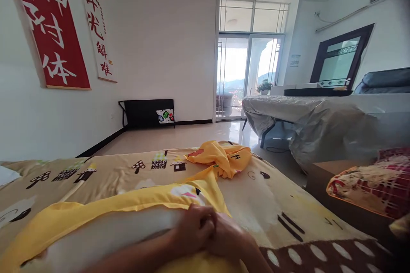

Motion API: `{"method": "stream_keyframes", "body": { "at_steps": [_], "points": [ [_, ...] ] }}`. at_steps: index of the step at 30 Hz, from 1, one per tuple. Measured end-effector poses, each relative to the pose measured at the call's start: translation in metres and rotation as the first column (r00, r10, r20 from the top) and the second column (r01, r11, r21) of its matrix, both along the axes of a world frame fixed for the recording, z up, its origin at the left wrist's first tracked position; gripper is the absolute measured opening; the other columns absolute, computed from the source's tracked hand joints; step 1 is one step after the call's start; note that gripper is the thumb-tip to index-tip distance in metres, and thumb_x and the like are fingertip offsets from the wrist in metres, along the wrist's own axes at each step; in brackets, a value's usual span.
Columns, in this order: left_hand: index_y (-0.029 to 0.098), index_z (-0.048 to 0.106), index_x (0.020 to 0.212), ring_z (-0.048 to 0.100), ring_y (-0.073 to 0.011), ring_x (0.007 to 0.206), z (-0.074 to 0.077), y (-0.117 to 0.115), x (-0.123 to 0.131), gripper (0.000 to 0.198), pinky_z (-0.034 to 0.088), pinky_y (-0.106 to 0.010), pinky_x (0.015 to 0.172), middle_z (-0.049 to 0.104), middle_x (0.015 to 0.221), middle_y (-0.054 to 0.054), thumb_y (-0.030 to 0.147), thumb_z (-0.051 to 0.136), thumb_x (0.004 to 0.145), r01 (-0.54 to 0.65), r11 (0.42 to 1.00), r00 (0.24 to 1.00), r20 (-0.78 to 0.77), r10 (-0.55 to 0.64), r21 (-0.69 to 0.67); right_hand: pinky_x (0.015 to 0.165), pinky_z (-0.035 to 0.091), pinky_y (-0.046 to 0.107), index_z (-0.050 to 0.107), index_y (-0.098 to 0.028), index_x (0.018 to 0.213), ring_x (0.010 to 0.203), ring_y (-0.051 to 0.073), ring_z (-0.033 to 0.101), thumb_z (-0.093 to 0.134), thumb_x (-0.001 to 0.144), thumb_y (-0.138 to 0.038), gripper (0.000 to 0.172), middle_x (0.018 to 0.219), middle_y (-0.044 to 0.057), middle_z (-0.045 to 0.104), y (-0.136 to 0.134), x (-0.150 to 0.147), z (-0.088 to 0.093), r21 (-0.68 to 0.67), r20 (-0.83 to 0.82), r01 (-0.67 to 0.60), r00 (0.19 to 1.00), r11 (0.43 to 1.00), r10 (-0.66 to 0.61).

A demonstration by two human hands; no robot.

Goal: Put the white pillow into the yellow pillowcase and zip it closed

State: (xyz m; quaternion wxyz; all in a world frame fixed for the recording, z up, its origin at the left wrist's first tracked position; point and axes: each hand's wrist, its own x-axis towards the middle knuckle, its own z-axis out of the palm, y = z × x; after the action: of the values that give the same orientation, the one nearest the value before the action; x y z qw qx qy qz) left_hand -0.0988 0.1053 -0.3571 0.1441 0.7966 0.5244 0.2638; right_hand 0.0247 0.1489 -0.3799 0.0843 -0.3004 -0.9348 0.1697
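A yellow pillowcase (137, 198) with a printed cartoon face lies across the near side of the bed. A white pillow (128, 224) shows through its long open edge. My left hand (195, 230) reaches in from the lower left over the pillow, its fingers curled on the pillowcase near the right-hand corner. Close against it, my right hand (224, 232) is also closed on the pillowcase, coming from the lower right. The fabric between the fingers is mostly hidden. More yellow cloth shows below my wrists.
A crumpled orange-yellow cloth (221, 158) lies on the patterned bedding (262, 196) beyond the pillow. At right are a brown box (323, 179) with a red patterned bundle (368, 183) and a plastic-covered table (336, 115). A black folded board (141, 113) leans on the far wall.
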Motion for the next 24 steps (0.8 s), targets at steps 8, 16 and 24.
{"method": "stream_keyframes", "body": {
  "at_steps": [8, 16, 24],
  "points": [
    [0.022, 0.042, 0.069, 0.052, -0.0157, 0.056, -0.010, -0.019, -0.018, 0.008, 0.037, -0.030, 0.057, 0.061, 0.065, -0.003, 0.022, 0.046, 0.075, 0.075, 0.996, 0.985, -0.159, -0.067, 0.044, 0.047, 0.025, 0.023, 0.062, -0.014, 0.060, 0.054, 0.009, 0.037, 0.054, 0.068, -0.014, 0.012, 0.059, -0.001, 0.057, 0.012, 0.012, 0.027, -0.195, 0.093, -0.015, 0.995, 0.981, 0.033],
    [0.012, 0.067, 0.092, 0.062, -0.0303, 0.090, 0.005, -0.037, -0.016, 0.025, 0.050, -0.044, 0.078, 0.067, 0.095, -0.018, 0.011, 0.043, 0.084, 0.010, 0.975, 0.823, -0.556, 0.117, 0.220, 0.066, 0.039, 0.024, 0.067, -0.021, 0.078, 0.072, 0.016, 0.062, 0.041, 0.088, -0.023, 0.028, 0.085, 0.003, 0.073, -0.009, 0.009, 0.041, -0.171, -0.230, -0.073, 0.973, 0.983, 0.032],
    [0.023, 0.061, 0.117, 0.050, -0.0249, 0.124, 0.008, -0.034, -0.030, 0.036, 0.034, -0.041, 0.111, 0.063, 0.123, -0.009, 0.021, 0.050, 0.083, 0.202, 0.971, 0.908, -0.395, -0.138, 0.126, 0.074, 0.046, 0.025, 0.066, -0.024, 0.088, 0.080, 0.018, 0.063, 0.044, 0.085, -0.019, 0.023, 0.087, 0.002, 0.069, -0.017, 0.004, 0.038, -0.083, -0.322, 0.085, 0.941, 0.993, -0.107]
  ]
}}
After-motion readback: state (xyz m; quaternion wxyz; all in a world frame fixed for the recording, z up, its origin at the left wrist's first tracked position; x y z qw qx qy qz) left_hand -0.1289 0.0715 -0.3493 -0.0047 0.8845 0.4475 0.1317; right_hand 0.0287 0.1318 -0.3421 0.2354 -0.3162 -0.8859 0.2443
